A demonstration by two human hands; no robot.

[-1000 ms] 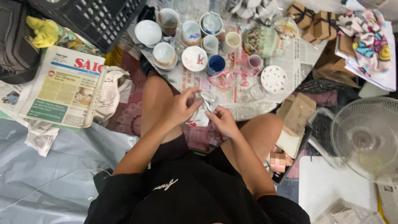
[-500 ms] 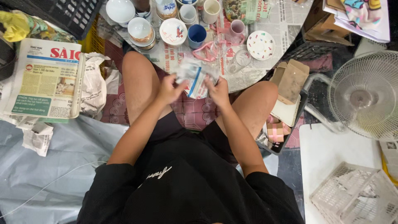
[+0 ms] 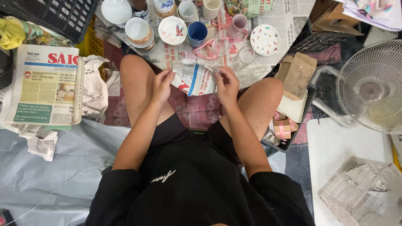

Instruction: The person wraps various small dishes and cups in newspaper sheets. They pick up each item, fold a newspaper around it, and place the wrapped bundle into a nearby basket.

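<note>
Head view, read from the left edge to the right. At 9 o'clock a folded newspaper is lying on the grey floor sheet, with a crumpled scrap of paper just below it and a black plastic crate sitting above it at 11 o'clock. Moving inward, white bowls are resting near 12 o'clock beside a small plate with a red bird motif and a blue cup.

At the centre, the seated person's left hand is pinching the left edge of a newspaper-wrapped bundle, fingers closed on the paper. The right hand is gripping the bundle's right edge in the same way, thumb and fingers closed on a twisted fold of the sheet. The bundle is being held between the two bare knees, just above the patterned red mat; what is lying inside the wrapping cannot be told.

Continuing right, a clear drinking glass is standing just beyond the right hand, and a white saucer with small coloured dots is lying at 1 o'clock. A brown cardboard piece is leaning at 2 o'clock. An electric fan is standing at 3 o'clock, and a white plastic basket is sitting at 5 o'clock.
</note>
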